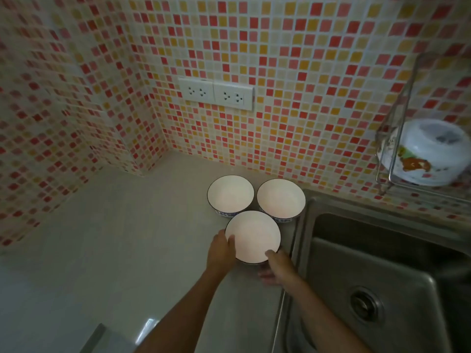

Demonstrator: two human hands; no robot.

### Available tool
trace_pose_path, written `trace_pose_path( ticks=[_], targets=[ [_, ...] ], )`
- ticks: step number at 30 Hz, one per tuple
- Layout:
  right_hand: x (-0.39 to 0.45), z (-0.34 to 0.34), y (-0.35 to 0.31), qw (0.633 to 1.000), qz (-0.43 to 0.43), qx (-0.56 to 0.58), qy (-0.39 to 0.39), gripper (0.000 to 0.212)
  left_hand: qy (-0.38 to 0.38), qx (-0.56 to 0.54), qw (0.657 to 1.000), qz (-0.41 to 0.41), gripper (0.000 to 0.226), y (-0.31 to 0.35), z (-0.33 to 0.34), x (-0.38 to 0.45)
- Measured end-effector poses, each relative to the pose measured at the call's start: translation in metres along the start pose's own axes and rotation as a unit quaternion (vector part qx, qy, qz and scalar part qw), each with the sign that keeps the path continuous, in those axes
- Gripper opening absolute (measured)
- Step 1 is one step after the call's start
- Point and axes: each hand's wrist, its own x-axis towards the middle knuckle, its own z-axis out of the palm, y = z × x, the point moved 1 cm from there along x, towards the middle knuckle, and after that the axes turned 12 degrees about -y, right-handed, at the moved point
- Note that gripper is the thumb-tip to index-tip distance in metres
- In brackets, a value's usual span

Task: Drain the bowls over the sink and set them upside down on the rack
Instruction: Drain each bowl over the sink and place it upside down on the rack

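Three white bowls with dark rims stand upright on the pale counter, just left of the steel sink (382, 263). The nearest bowl (252, 236) is held by both hands: my left hand (221, 250) grips its left rim with the thumb on the edge, and my right hand (276, 267) holds its lower right rim. The far left bowl (230, 194) and the far right bowl (280, 198) stand untouched behind it. A wire rack (392, 149) hangs on the wall at the right, with one patterned bowl (428, 151) upside down on it.
Mosaic tiled walls meet in a corner behind the counter (114, 238). A double wall socket (216, 93) sits above the bowls. The sink's drain (364, 303) lies at the lower right. The rack is above the sink's far side.
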Motion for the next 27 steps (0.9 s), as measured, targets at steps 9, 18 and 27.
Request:
trace_pose_path(
  ticks=[9,18,27],
  targets=[
    [-0.032,-0.016,0.017,0.999,-0.014,0.038,0.000,0.029,-0.049,-0.027,0.998,0.009,0.035,0.014,0.002,-0.002],
    [-0.110,-0.101,0.052,0.991,-0.057,0.123,0.017,0.047,-0.103,0.074,0.982,0.142,0.031,0.079,0.066,-0.051],
    [-0.173,-0.202,0.117,0.923,-0.135,0.359,0.016,0.032,-0.192,0.022,0.954,0.229,0.045,0.133,0.171,-0.117]
  ],
)
